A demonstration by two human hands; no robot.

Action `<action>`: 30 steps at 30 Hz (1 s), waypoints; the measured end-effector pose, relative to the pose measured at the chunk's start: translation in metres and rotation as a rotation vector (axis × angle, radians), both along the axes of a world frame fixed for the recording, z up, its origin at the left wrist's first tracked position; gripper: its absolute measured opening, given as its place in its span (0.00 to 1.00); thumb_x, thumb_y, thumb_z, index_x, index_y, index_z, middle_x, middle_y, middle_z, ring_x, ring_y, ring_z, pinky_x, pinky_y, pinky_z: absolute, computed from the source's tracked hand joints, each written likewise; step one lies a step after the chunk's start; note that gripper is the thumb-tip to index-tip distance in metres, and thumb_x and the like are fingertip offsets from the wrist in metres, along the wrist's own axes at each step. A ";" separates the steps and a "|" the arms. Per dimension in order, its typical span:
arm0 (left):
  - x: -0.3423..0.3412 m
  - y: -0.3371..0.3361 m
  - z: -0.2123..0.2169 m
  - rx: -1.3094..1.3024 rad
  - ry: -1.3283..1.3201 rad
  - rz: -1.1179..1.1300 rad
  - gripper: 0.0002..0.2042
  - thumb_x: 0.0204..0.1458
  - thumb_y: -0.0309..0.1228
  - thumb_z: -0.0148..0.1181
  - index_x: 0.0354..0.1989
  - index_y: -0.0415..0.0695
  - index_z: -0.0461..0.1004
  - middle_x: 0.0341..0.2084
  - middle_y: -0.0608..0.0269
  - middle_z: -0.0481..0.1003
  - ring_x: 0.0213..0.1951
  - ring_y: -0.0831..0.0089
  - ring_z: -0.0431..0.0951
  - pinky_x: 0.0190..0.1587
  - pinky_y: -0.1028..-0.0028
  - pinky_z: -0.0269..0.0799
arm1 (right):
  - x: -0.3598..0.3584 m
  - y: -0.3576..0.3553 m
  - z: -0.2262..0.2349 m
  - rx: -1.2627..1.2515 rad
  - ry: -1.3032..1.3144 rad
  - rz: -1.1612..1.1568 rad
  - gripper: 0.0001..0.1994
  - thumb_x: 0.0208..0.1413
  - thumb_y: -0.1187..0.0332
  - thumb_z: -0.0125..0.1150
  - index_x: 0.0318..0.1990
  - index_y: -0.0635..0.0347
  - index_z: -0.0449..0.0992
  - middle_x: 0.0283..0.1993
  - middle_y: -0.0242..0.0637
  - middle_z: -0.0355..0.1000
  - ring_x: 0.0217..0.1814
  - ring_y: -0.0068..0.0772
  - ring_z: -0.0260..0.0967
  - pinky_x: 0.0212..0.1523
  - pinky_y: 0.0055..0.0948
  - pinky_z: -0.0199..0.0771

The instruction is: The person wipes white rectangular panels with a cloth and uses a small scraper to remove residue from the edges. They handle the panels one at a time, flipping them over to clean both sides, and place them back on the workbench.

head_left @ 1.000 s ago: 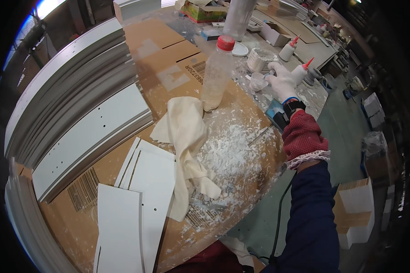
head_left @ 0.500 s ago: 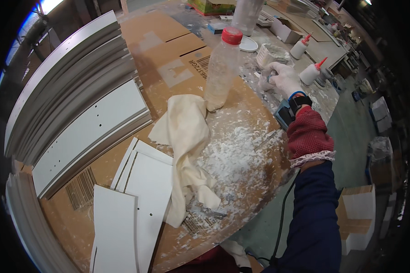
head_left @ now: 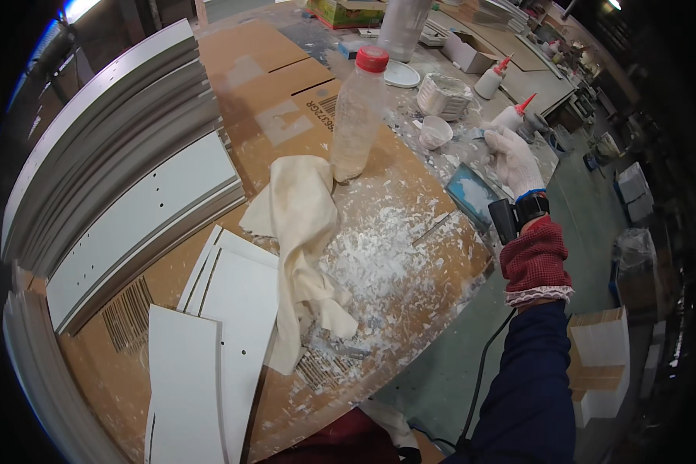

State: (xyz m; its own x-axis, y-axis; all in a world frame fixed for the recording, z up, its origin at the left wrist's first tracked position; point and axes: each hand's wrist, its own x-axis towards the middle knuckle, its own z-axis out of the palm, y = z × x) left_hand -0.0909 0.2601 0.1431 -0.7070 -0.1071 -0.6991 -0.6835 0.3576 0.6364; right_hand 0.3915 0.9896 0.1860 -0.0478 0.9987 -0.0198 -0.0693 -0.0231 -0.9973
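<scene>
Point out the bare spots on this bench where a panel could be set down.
Freest: flat cardboard behind the plastic bottle, right of the stacked panels. Crowded: cream cloth and white scrapings mid-bench, loose panels in front, glue bottles by the gloved right hand.

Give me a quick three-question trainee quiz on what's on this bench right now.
1. True or false: the plastic bottle with the red cap stands upright.
2. What lies draped just left of the white crumbs? A) cream cloth B) a hammer C) a coil of rope
3. Which hand wears the white glove and reaches toward the small glue bottle?

Key: 1 true. 2 A. 3 the right hand; the left is out of view.
</scene>
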 end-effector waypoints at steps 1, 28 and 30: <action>0.001 -0.002 0.000 -0.001 0.000 0.003 0.34 0.56 0.57 0.48 0.64 0.44 0.61 0.60 0.59 0.65 0.58 0.58 0.64 0.63 0.66 0.54 | 0.000 -0.006 -0.001 0.001 0.014 0.004 0.11 0.56 0.71 0.61 0.45 0.61 0.72 0.33 0.27 0.69 0.30 0.19 0.65 0.26 0.22 0.67; 0.003 -0.103 -0.006 0.022 -0.031 0.078 0.43 0.49 0.61 0.56 0.66 0.44 0.54 0.59 0.59 0.65 0.58 0.62 0.62 0.64 0.67 0.53 | -0.084 0.052 -0.001 0.220 -1.389 0.096 0.18 0.38 0.61 0.68 0.41 0.50 0.78 0.38 0.38 0.74 0.43 0.39 0.72 0.45 0.32 0.70; -0.003 -0.109 -0.010 0.054 -0.102 0.153 0.42 0.50 0.61 0.55 0.66 0.45 0.55 0.60 0.60 0.64 0.60 0.62 0.60 0.65 0.67 0.49 | -0.074 0.056 0.000 0.240 -1.335 0.057 0.16 0.40 0.68 0.67 0.41 0.51 0.77 0.36 0.35 0.74 0.41 0.32 0.72 0.42 0.27 0.70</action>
